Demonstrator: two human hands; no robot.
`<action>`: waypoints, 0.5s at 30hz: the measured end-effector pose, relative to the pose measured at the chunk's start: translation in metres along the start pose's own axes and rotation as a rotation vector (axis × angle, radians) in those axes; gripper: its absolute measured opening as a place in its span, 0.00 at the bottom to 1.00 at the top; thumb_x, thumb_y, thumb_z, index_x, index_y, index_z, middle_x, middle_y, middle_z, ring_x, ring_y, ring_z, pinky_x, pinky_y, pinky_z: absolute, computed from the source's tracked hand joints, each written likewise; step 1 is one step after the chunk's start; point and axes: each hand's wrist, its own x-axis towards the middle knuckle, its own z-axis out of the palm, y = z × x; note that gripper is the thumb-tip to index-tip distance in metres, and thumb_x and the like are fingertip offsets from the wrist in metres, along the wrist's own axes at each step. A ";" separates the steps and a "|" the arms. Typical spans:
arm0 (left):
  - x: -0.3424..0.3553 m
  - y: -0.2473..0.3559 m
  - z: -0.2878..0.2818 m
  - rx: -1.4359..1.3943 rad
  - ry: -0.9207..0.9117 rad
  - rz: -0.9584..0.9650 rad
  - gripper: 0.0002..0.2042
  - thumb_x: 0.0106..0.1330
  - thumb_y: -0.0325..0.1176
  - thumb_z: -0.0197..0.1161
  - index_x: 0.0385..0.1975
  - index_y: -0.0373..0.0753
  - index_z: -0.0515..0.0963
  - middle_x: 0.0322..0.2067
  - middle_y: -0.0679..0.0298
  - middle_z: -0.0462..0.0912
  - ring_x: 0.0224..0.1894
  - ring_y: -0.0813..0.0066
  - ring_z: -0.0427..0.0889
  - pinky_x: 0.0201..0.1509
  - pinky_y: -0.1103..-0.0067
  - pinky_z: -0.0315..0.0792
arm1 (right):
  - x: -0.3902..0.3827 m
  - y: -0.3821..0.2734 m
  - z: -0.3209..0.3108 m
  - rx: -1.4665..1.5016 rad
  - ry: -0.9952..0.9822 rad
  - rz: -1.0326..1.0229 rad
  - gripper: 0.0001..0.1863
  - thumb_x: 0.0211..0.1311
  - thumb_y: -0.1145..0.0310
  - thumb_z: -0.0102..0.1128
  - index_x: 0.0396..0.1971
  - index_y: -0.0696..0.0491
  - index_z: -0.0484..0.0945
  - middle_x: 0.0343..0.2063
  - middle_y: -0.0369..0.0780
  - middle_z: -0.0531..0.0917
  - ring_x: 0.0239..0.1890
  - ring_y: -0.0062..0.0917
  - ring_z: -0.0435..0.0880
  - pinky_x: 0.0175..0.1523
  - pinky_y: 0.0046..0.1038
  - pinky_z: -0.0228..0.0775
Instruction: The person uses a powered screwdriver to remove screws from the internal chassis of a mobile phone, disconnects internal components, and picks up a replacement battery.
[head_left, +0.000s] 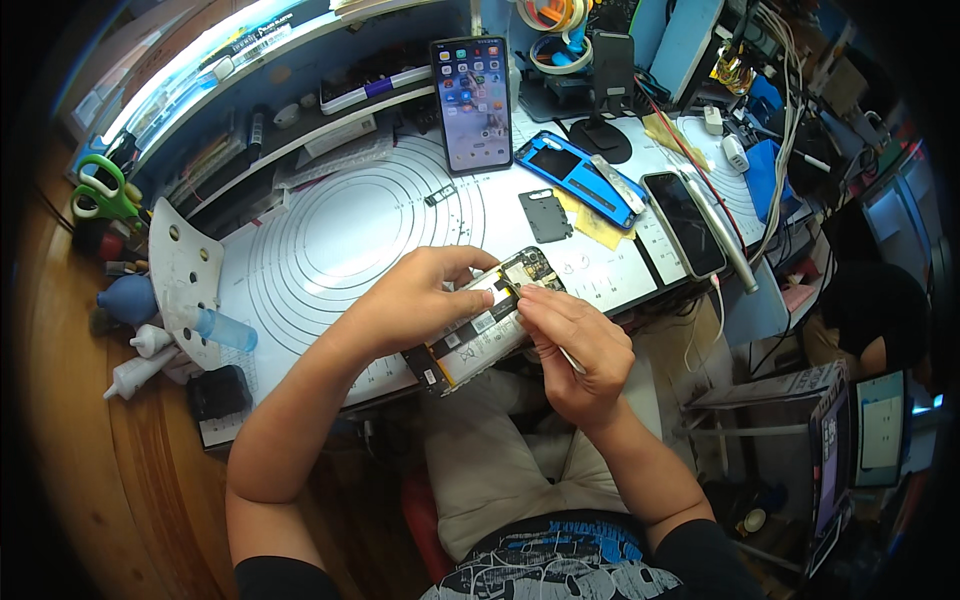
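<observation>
White-backed opened phone lay at the mat's near edge; left hand clamped around it; right hand pinched a slim tool at its upper board; component work judged underway; next move demanded fine, steady prying; lit phone stood behind.

Phone repair workbench, small workshop. White work mat with ring and ruler markings covers bench. Several phones about: lit one propped upright, dark one lying flat, blue phone frame, loose back plate. Tape rolls, green scissors, squeeze bottles, blue dust blower along edges. Cable bundle at right. Shelf crammed with small tools.
</observation>
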 end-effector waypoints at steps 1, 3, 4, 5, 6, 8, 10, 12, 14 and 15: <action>0.001 0.001 0.000 0.000 -0.002 0.007 0.21 0.64 0.35 0.67 0.54 0.32 0.80 0.37 0.52 0.85 0.38 0.67 0.84 0.45 0.73 0.77 | -0.001 0.000 0.002 0.028 0.049 0.026 0.16 0.52 0.85 0.69 0.42 0.60 0.85 0.40 0.47 0.89 0.43 0.40 0.90 0.48 0.33 0.83; 0.000 0.003 0.000 -0.002 -0.005 -0.002 0.21 0.64 0.35 0.67 0.55 0.32 0.80 0.38 0.52 0.85 0.39 0.66 0.84 0.46 0.73 0.77 | -0.002 -0.002 0.006 0.035 0.086 0.050 0.14 0.53 0.85 0.69 0.42 0.60 0.85 0.39 0.47 0.89 0.42 0.39 0.90 0.48 0.33 0.83; 0.000 0.004 0.000 -0.005 -0.007 -0.010 0.21 0.64 0.34 0.67 0.55 0.32 0.80 0.38 0.52 0.85 0.39 0.66 0.84 0.47 0.73 0.77 | -0.003 -0.003 0.009 0.041 0.123 0.073 0.13 0.55 0.85 0.69 0.42 0.60 0.85 0.38 0.47 0.89 0.42 0.39 0.91 0.48 0.32 0.83; 0.000 0.003 0.000 -0.004 -0.007 -0.012 0.21 0.64 0.34 0.67 0.55 0.32 0.80 0.38 0.52 0.85 0.39 0.66 0.84 0.47 0.73 0.77 | -0.004 -0.003 0.011 0.042 0.123 0.074 0.13 0.55 0.85 0.69 0.42 0.60 0.85 0.38 0.47 0.89 0.42 0.39 0.91 0.48 0.32 0.83; 0.000 0.002 0.000 -0.009 -0.001 -0.008 0.21 0.64 0.34 0.67 0.55 0.32 0.80 0.39 0.52 0.85 0.40 0.66 0.84 0.47 0.72 0.77 | -0.005 -0.004 0.013 0.041 0.149 0.080 0.13 0.56 0.85 0.69 0.42 0.61 0.85 0.38 0.47 0.89 0.42 0.39 0.91 0.48 0.32 0.83; 0.001 0.001 0.000 -0.013 0.004 -0.004 0.21 0.64 0.34 0.67 0.55 0.32 0.80 0.39 0.51 0.85 0.40 0.66 0.84 0.48 0.72 0.77 | -0.006 -0.005 0.016 0.038 0.175 0.086 0.12 0.57 0.85 0.69 0.42 0.61 0.85 0.37 0.48 0.89 0.42 0.39 0.91 0.48 0.32 0.83; 0.000 0.002 0.001 -0.022 0.005 -0.005 0.21 0.64 0.34 0.67 0.55 0.32 0.80 0.40 0.51 0.85 0.42 0.66 0.84 0.49 0.72 0.77 | -0.006 -0.007 0.016 0.016 0.197 0.101 0.12 0.58 0.85 0.68 0.42 0.61 0.85 0.38 0.48 0.89 0.42 0.39 0.91 0.48 0.32 0.83; 0.000 0.002 0.000 -0.031 0.001 -0.011 0.21 0.64 0.34 0.67 0.55 0.32 0.80 0.40 0.51 0.85 0.43 0.65 0.84 0.50 0.71 0.77 | -0.007 -0.009 0.018 0.029 0.209 0.128 0.12 0.58 0.85 0.68 0.43 0.61 0.85 0.37 0.48 0.89 0.41 0.38 0.91 0.48 0.31 0.83; 0.000 0.000 0.000 -0.040 -0.004 -0.014 0.21 0.64 0.34 0.67 0.55 0.32 0.80 0.41 0.50 0.85 0.43 0.65 0.84 0.50 0.71 0.77 | -0.007 -0.011 0.019 0.039 0.221 0.154 0.12 0.59 0.85 0.67 0.43 0.62 0.85 0.37 0.48 0.89 0.40 0.37 0.91 0.48 0.31 0.83; 0.001 -0.001 0.000 -0.027 -0.001 -0.001 0.21 0.64 0.34 0.67 0.55 0.32 0.80 0.42 0.50 0.85 0.43 0.64 0.84 0.50 0.71 0.77 | -0.008 -0.013 0.018 0.070 0.231 0.226 0.12 0.60 0.85 0.67 0.43 0.62 0.85 0.37 0.48 0.89 0.39 0.35 0.91 0.47 0.29 0.82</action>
